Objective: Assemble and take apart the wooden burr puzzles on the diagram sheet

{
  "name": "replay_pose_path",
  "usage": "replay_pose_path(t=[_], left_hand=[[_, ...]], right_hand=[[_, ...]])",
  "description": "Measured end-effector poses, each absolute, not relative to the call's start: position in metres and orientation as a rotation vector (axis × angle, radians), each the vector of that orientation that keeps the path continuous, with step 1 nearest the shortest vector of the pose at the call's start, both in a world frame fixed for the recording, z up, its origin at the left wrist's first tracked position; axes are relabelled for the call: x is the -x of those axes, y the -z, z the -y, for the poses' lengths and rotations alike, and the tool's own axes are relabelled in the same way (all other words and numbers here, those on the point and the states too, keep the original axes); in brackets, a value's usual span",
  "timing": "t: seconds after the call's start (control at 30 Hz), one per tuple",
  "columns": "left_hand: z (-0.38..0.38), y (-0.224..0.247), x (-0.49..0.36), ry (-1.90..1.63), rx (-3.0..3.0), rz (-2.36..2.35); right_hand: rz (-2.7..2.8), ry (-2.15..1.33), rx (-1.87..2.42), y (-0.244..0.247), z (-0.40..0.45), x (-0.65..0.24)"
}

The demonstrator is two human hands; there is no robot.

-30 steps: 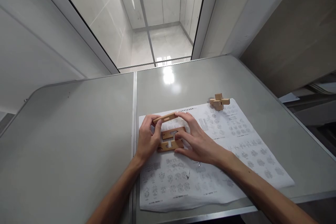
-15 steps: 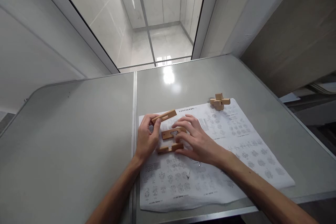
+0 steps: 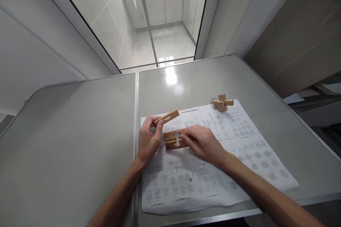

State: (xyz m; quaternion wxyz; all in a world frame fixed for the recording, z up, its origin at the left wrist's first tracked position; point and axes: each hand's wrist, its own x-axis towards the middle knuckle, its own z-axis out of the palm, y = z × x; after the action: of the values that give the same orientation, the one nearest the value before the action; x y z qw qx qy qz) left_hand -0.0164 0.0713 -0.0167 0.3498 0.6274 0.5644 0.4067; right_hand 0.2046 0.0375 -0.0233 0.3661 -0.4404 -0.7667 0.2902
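Between the thumb and fingers of my left hand [image 3: 149, 140] is a wooden burr puzzle piece [image 3: 173, 114], a bar with a long slot, tilted up to the right. My right hand [image 3: 204, 142] is closed around the right ends of two notched wooden puzzle pieces. The upper notched piece [image 3: 169, 136] and the lower notched piece [image 3: 170, 145] lie side by side, their cut-outs lined up into one opening where white paper shows. My right fingers hide their right ends. Both pieces are just over or on the printed sheet [image 3: 166, 170]; I cannot tell which.
A cross-shaped cluster of joined wooden pieces [image 3: 222, 103] stands at the sheet's far right corner. The sheet carries printed puzzle diagrams. A metal seam [image 3: 136, 106] divides the grey table [image 3: 106, 120]. A glass door [image 3: 165, 42] stands beyond the far edge.
My right hand has closed from a spread pose, and the lower notched piece has moved up against the upper one. My left hand still holds the slotted piece, nearly unmoved.
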Motion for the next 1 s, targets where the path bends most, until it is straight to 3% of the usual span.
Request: replay_pose_path(t=[0.2, 0.47, 1.0], left_hand=[[-0.07, 0.015, 0.015, -1.066, -1.601, -1.445], [-0.07, 0.017, 0.015, -1.099, -1.577, -1.426], [-0.068, 0.013, 0.013, -1.204, -1.724, -1.435]], right_hand=[[1.558, -1.123, 1.381, 0.013, -0.04, -0.207], [1.181, -1.556, 1.176, 0.013, -0.044, -0.208], [0.966, -1.676, 1.112, 0.014, -0.048, -0.212]])
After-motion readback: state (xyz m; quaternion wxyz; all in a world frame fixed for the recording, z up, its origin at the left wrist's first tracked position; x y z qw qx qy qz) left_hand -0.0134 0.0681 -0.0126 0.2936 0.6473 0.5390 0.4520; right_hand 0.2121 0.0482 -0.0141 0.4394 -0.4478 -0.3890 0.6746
